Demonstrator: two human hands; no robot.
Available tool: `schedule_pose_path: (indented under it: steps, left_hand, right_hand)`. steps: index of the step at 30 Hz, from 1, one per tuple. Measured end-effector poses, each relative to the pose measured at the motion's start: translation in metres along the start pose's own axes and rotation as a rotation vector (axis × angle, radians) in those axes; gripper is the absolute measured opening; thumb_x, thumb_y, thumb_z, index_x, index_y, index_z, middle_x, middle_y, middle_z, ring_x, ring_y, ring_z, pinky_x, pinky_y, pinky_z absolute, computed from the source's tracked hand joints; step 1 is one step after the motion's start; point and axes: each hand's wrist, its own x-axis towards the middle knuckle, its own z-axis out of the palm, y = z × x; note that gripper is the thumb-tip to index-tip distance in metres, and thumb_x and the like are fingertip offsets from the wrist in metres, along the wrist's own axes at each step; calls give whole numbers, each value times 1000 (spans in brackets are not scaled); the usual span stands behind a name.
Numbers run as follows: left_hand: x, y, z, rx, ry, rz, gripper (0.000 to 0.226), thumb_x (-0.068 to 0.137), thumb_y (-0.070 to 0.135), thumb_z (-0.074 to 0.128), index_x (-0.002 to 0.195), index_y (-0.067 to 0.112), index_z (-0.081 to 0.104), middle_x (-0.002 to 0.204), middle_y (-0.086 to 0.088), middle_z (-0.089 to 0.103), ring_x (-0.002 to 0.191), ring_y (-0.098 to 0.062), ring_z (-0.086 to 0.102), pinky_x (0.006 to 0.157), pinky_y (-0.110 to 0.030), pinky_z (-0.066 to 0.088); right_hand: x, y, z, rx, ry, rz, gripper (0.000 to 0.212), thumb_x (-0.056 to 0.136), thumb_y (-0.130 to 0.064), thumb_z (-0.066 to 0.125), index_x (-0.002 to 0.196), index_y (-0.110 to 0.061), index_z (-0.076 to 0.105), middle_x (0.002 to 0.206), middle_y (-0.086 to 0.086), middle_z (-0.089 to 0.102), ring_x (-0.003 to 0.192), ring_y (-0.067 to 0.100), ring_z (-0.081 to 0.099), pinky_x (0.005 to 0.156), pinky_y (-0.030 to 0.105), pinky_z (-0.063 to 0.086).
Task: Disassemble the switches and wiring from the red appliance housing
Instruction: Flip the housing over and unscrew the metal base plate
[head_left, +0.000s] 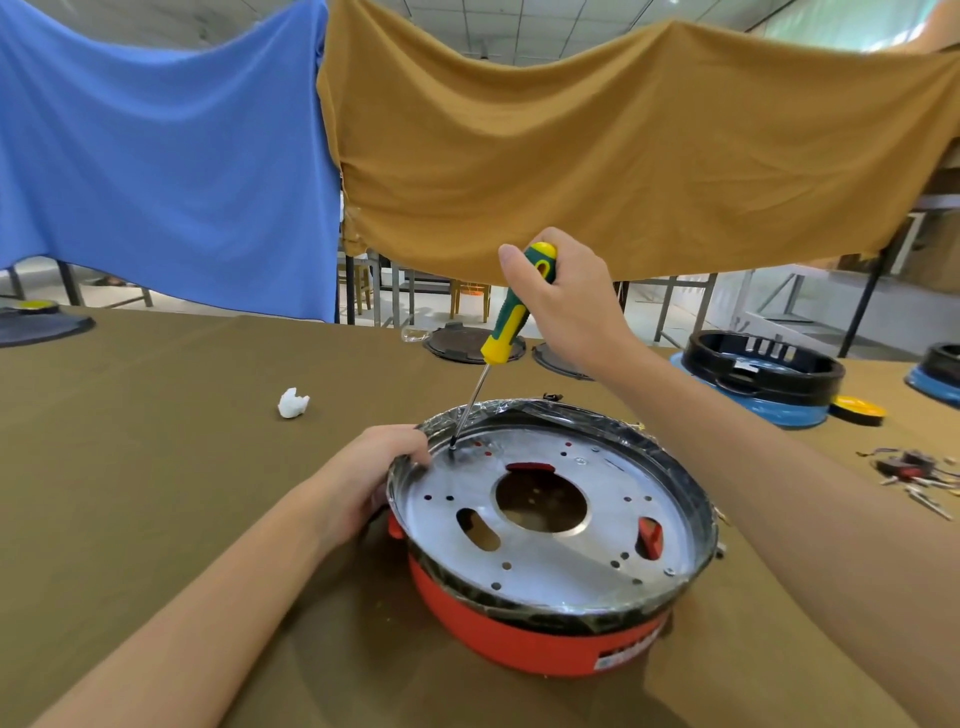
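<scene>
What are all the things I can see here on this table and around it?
Round red appliance housing: one, red, near centre of the table.
Perforated silver metal plate: one, silver, inside the housing.
Green-and-yellow-handled screwdriver: one, tip on the plate's far left edge.
Crumpled white wad: one, white, on the table, left.
Black-and-blue round housing: one, far right.
Loose screws and small parts: a pile, right edge.
Hanging cloths: blue, mustard.
Left hand: grips the housing rim.
Right hand: holds the screwdriver.

Blue cloth (156, 156) hangs left, ochre cloth (623, 156) right, both strung above the brown-covered worktop (182, 467). Beneath them, metal table legs (670, 306), a wooden chair (470, 299) and pale floor (691, 322); white ceiling panels (493, 31) overhead.
</scene>
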Motion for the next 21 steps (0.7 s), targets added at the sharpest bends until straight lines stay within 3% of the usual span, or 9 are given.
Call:
schedule_pose_path:
  steps: [13, 16, 18, 21]
  left_hand:
    - [3, -2, 0, 8, 15, -1, 12, 77, 0, 48, 86, 8, 51, 91, -17, 46, 79, -37, 39, 59, -36, 31]
    - [3, -2, -1, -1, 9, 2, 8, 75, 0, 50, 78, 7, 49, 89, -17, 45, 78, -37, 39, 61, -35, 31]
    - [4, -3, -2, -12, 10, -3, 13, 74, 1, 51, 85, 8, 51, 92, -17, 45, 80, -37, 39, 65, -38, 32]
    - [2, -3, -2, -29, 9, -6, 21, 68, 6, 55, 89, 9, 51, 94, -17, 45, 81, -37, 39, 68, -43, 31]
  right_hand:
    - [4, -2, -3, -19, -58, 34, 34, 100, -35, 55, 74, -16, 42, 61, -8, 35, 46, 3, 33, 49, 13, 31]
    - [8, -12, -1, 26, -157, 16, 33, 99, -37, 56, 78, -15, 42, 63, -6, 35, 51, 5, 33, 53, 18, 35]
    - [13, -22, 1, 11, -268, 0, 33, 99, -40, 55, 82, -14, 43, 66, -4, 39, 56, 11, 38, 52, 27, 43]
    - [22, -37, 2, -38, -388, -6, 33, 100, -43, 54, 82, -17, 44, 68, -3, 46, 60, 14, 47, 47, 22, 50]
